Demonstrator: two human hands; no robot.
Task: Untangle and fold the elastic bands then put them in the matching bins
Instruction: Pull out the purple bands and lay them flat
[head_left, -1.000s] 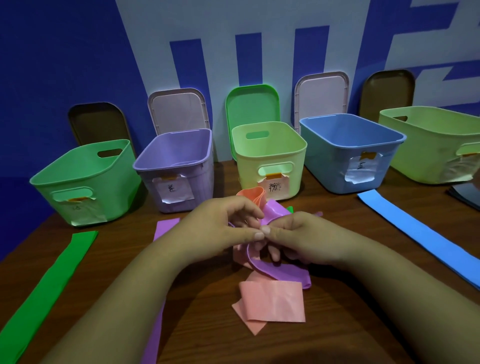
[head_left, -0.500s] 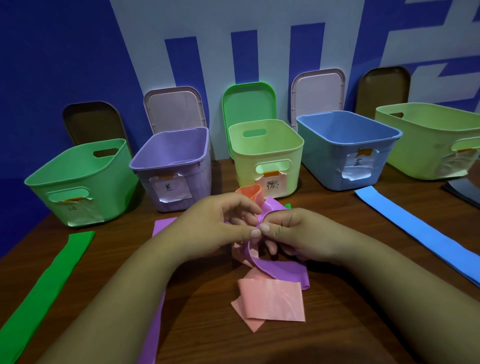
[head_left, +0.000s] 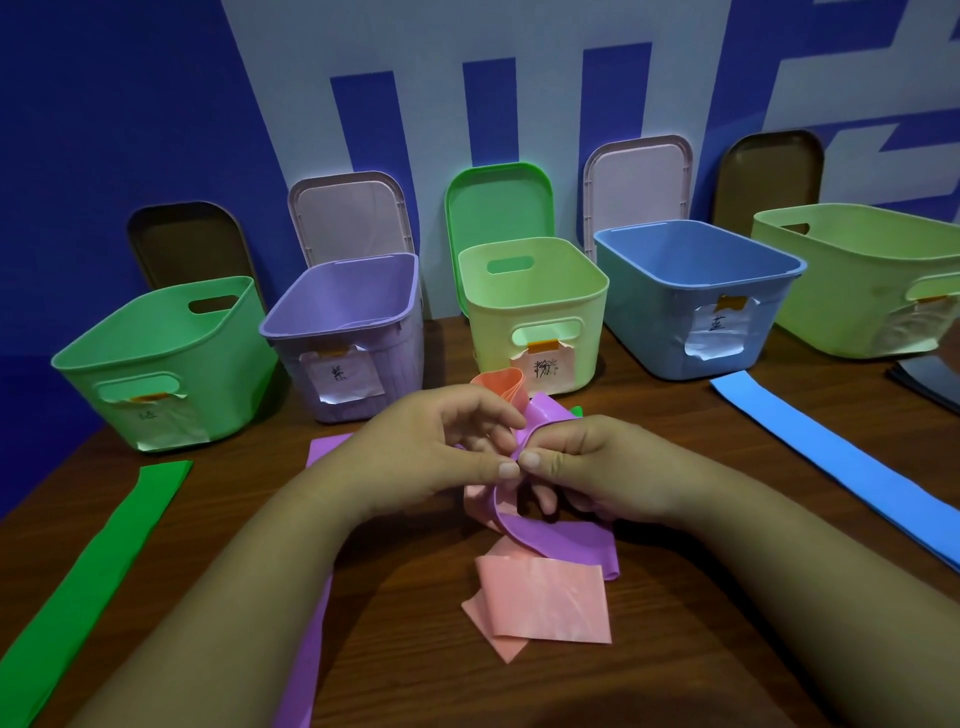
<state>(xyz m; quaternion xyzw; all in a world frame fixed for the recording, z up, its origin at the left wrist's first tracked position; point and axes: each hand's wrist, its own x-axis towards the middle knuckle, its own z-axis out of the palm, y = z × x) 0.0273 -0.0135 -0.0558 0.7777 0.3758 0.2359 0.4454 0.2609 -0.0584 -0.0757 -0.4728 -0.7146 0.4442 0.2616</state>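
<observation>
"Where do the bins stand?"

"In a row along the far side of the table (head_left: 415, 660), from the far-left bin (head_left: 166, 364) past the middle bin (head_left: 535, 312) to the far-right bin (head_left: 857, 280). Behind each one a lid (head_left: 498, 208) stands against the wall."

"And the bands?"

"The tangle of bands (head_left: 550, 540) lies near me, in front of the middle bin. My left hand (head_left: 436, 447) and right hand (head_left: 597, 467) meet on it. One flat band (head_left: 93, 571) lies left, another (head_left: 841, 457) right, and a third (head_left: 306, 649) runs under my left forearm."
</observation>
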